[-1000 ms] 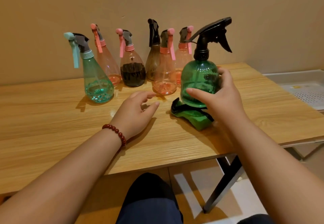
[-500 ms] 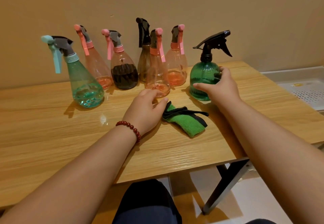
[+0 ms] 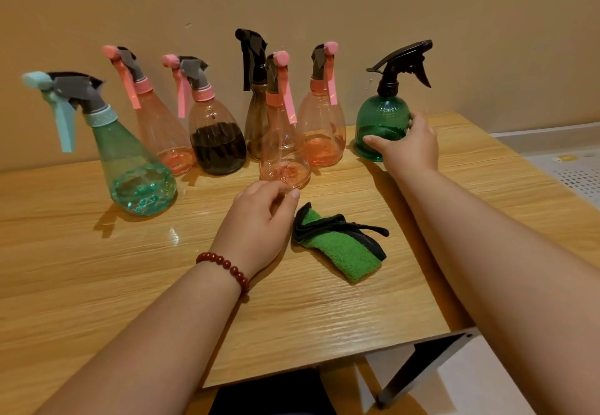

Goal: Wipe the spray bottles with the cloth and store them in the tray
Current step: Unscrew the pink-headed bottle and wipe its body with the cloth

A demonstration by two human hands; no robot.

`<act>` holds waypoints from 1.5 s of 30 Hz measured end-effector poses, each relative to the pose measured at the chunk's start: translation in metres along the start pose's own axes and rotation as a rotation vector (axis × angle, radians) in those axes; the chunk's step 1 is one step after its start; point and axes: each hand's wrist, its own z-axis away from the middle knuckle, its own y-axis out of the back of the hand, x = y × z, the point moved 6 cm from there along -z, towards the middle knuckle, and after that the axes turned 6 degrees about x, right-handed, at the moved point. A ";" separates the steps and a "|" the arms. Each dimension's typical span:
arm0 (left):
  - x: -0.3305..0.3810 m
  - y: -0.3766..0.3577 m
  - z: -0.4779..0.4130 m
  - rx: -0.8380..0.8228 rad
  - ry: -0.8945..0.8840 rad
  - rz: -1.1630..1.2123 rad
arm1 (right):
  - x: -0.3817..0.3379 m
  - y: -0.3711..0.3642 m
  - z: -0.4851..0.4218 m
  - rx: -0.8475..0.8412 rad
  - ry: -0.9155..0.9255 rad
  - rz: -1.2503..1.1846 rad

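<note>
Wood-grain table (image 3: 97,278) is set against the wall, and a white perforated tray (image 3: 578,174) is seen past its right edge, well apart from the work. Spray bottles (image 3: 214,142) are stood upright along the back, probably lined up for wiping. The green bottle (image 3: 381,122), at the right end, is clasped low by the right hand (image 3: 409,148), apparently to steady it. The cloth (image 3: 341,245) lies folded between the arms, ungripped. The left hand (image 3: 259,223), loosely curled and holding nothing, is poised at the front pink bottle (image 3: 284,155); contact cannot be told.

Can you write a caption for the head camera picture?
Right hand grips the green spray bottle; green cloth lies on the table.
</note>
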 end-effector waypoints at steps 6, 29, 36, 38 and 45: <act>-0.002 -0.002 -0.001 -0.005 0.029 0.010 | -0.003 -0.009 -0.017 0.035 -0.029 0.039; -0.002 0.006 0.000 0.063 0.049 0.059 | -0.022 0.007 0.031 -0.020 0.077 0.031; -0.008 0.024 0.007 0.208 0.116 0.165 | -0.049 -0.006 0.091 -0.216 0.177 -0.083; -0.010 0.029 0.009 0.231 0.121 0.184 | -0.058 -0.019 0.104 -0.306 0.210 -0.064; -0.022 0.046 0.009 0.270 0.121 0.174 | -0.075 -0.056 0.116 -0.328 0.196 0.018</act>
